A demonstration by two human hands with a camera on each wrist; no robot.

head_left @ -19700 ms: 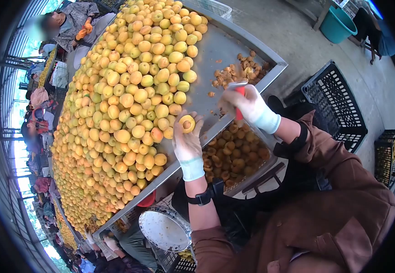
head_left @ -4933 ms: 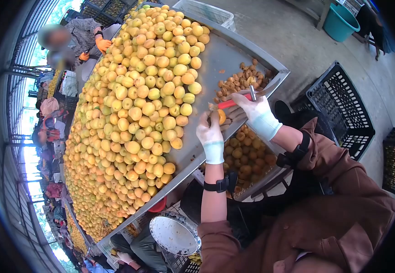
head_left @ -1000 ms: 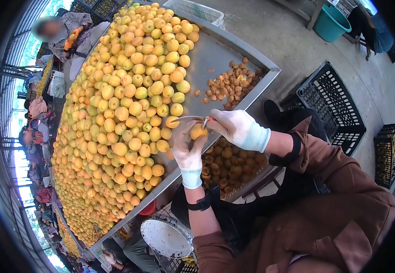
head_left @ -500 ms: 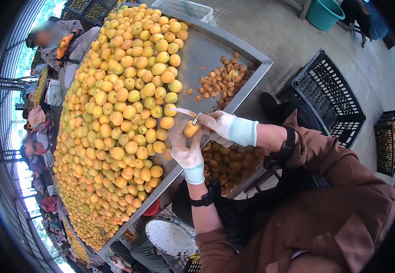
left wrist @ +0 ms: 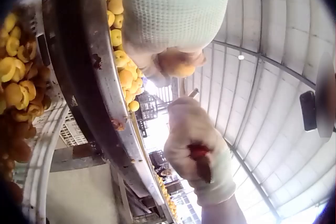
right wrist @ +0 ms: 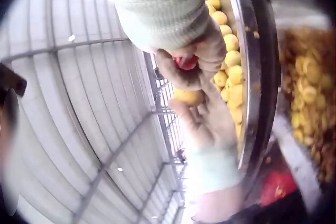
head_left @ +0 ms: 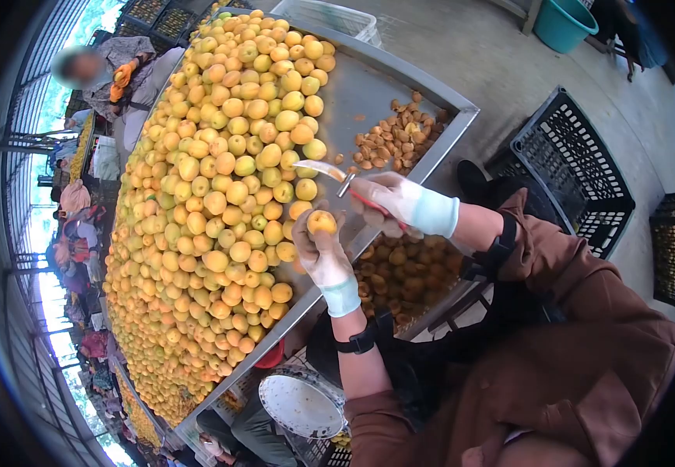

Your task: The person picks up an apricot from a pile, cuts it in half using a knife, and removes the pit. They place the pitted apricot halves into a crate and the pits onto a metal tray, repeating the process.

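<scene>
Apricot (head_left: 322, 222) is gripped in the curled fingers of the gloved left hand (head_left: 323, 251), held up over the near rim of the metal table (head_left: 388, 82). Just beside it, the red-handled knife (head_left: 336, 177) is clasped in the right hand (head_left: 390, 204), blade pointing toward the heaped apricots (head_left: 220, 187). Pits (head_left: 396, 140) are piled in the table's corner.

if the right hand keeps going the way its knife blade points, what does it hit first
Probably the heap of yellow-orange apricots on the metal table: the right hand aims the red-handled knife that way, though depth is unclear.
</scene>
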